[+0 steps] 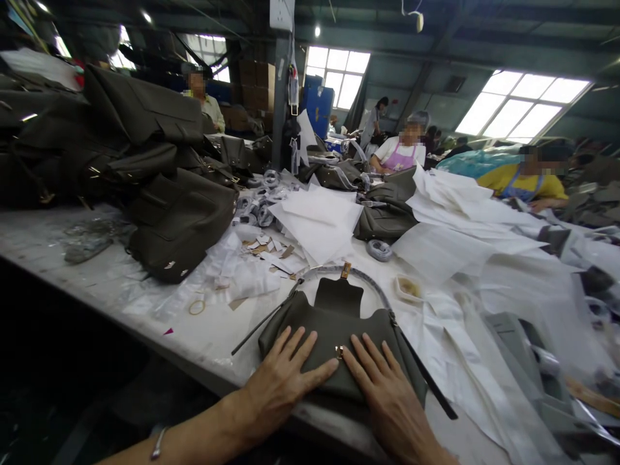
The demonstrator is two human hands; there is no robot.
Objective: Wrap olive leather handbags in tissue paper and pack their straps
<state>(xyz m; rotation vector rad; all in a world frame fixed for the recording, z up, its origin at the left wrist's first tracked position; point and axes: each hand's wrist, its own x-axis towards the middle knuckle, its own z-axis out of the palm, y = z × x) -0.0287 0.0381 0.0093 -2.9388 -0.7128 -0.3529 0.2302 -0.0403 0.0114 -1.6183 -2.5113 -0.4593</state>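
Observation:
A dark olive handbag (334,316) lies on the worktable at its front edge, directly before me. My left hand (285,368) rests flat on the bag's left side, fingers spread, its thumb reaching toward the gold clasp (340,352). On the right side of the bag, my right hand (382,374) presses flat with fingers apart, the index fingertip beside the clasp. The bag's flap tab (339,296) is laid back, with a gold fitting (345,270) at its end. A wrapped handle (372,278) arches behind it, and thin straps hang out at both sides.
Dark bags (179,223) are piled at the left. White paper sheets (317,216) and wrapped rolls (379,250) lie behind the handbag. A small dish (407,288) and more sheets (465,226) are to the right. Several people work farther back beyond a post (283,97).

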